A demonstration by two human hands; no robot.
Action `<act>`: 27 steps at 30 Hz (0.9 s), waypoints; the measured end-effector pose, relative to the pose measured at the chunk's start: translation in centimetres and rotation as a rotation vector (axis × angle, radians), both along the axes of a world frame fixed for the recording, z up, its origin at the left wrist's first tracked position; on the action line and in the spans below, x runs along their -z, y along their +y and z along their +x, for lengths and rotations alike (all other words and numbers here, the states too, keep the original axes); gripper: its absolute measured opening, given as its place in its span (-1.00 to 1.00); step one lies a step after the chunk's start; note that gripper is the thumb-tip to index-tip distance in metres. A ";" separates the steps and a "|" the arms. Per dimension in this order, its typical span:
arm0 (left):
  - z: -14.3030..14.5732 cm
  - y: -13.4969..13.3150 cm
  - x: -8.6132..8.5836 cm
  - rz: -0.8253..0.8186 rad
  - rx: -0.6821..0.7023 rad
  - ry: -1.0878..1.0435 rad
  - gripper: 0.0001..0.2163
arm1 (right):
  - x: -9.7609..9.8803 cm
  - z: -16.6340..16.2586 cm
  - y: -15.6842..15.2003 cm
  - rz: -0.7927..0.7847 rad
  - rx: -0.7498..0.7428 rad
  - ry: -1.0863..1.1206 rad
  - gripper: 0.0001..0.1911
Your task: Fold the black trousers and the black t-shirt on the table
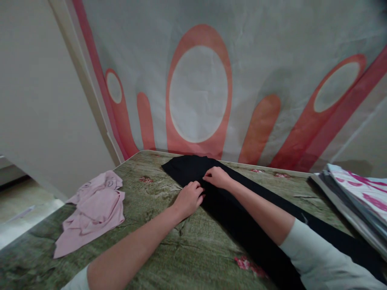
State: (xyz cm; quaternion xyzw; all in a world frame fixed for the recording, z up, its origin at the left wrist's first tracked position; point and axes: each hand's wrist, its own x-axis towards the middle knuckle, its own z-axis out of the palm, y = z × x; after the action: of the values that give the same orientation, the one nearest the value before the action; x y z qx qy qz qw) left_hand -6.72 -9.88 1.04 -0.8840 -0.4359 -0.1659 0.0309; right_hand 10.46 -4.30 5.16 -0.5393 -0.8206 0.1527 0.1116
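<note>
A long black garment (pixel 242 217) lies stretched diagonally across the green patterned table (pixel 187 249), from the far middle toward the near right. My left hand (pixel 190 197) rests on its left edge with the fingers curled, pinching the black cloth. My right hand (pixel 217 177) sits just beyond it on the garment, fingers bent and gripping the fabric too. The two hands are close together near the far end of the garment.
A crumpled pink garment (pixel 93 209) lies on the table's left side. A stack of folded clothes (pixel 356 197), the top one white with magenta marks, stands at the right edge. A wall banner with red shapes (pixel 199 92) hangs right behind the table.
</note>
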 end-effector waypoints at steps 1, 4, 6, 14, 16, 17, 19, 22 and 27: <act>0.0 -0.1 0.0 0.002 -0.005 0.011 -0.83 | 0.3 -0.7 0.5 0.017 0.025 -0.014 -0.76; 0.2 -0.3 0.1 0.008 -0.011 0.045 -0.84 | 1.1 -1.9 1.1 0.041 0.080 -0.060 -0.80; 0.4 -0.4 0.1 0.012 -0.017 0.070 -0.85 | 1.5 -2.3 1.0 0.047 0.096 -0.088 -0.83; 1.2 -1.2 -0.3 0.026 -0.047 0.186 -0.79 | 1.8 -2.2 1.4 0.064 0.135 -0.111 -0.81; 1.2 -1.3 -0.3 0.031 -0.044 0.201 -0.79 | 2.0 -2.1 1.4 0.070 0.148 -0.101 -0.81; 1.3 -1.4 -0.4 0.031 -0.041 0.207 -0.79 | 2.1 -2.0 1.4 0.075 0.153 -0.095 -0.81; 1.3 -1.5 -0.5 0.025 -0.034 0.213 -0.80 | 2.4 -2.0 1.2 0.085 0.152 -0.082 -0.81; 1.2 -1.6 -0.8 0.006 -0.028 0.191 -0.82 | 2.6 -2.1 0.8 0.098 0.125 -0.052 -0.83; 0.7 -1.3 -1.0 -0.006 -0.062 0.026 -0.85 | 2.1 -1.0 0.4 0.097 0.045 0.033 -0.85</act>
State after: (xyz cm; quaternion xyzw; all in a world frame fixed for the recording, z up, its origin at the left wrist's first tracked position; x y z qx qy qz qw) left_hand -6.07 -11.18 2.00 -0.8723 -0.4632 -0.1521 0.0391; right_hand 9.51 -3.92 3.02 -0.5491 -0.8126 0.1192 0.1544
